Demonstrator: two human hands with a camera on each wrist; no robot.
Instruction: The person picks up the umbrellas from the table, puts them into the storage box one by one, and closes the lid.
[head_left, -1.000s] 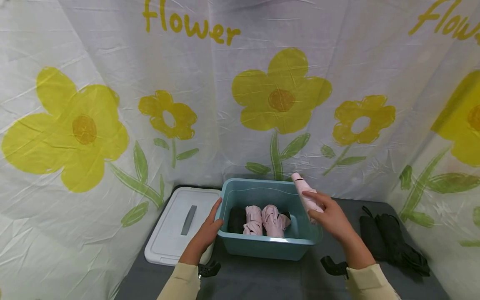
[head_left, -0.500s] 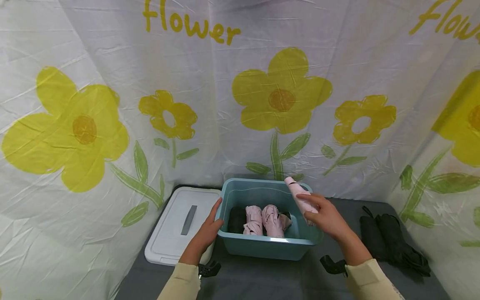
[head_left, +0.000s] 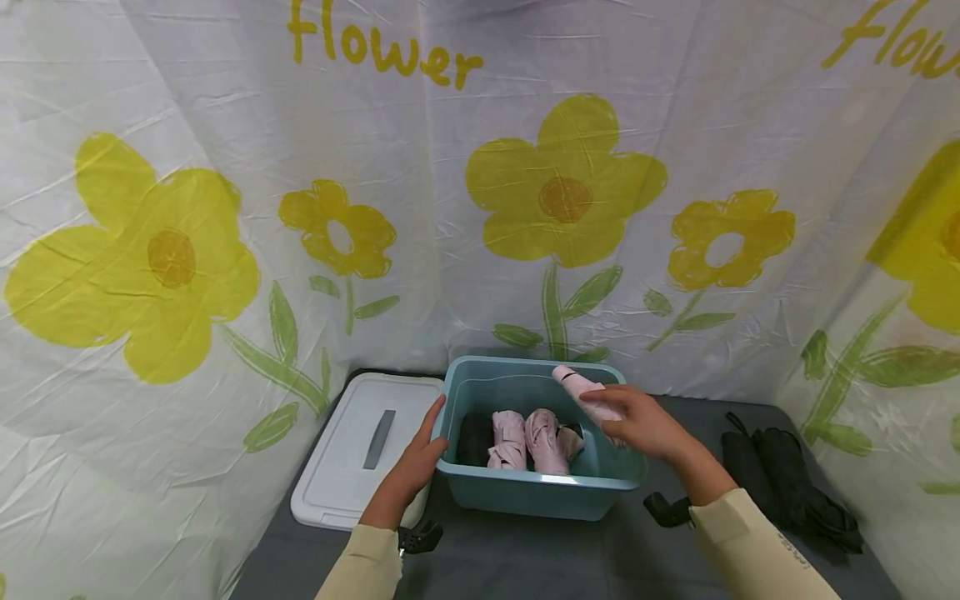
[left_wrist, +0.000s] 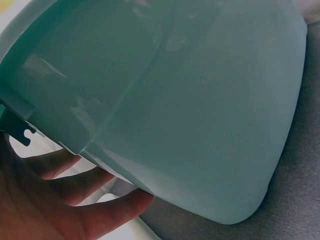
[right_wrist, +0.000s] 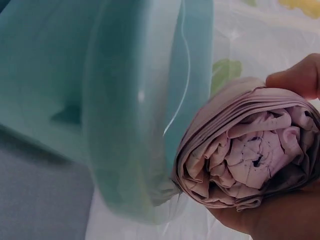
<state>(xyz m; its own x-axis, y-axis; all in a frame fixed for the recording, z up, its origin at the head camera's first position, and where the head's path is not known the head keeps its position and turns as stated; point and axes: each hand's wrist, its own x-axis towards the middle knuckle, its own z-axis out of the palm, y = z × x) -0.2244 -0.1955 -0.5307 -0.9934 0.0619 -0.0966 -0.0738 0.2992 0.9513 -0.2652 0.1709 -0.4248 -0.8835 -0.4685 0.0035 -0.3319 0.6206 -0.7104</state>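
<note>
Your right hand (head_left: 645, 422) pinches the tilted pink roll (head_left: 581, 386) over the blue bin's (head_left: 525, 497) right end while your left hand (head_left: 411, 468) touches its left side, and the layered cloth looks light, soft, perhaps slippery, best held around its thick body.
</note>
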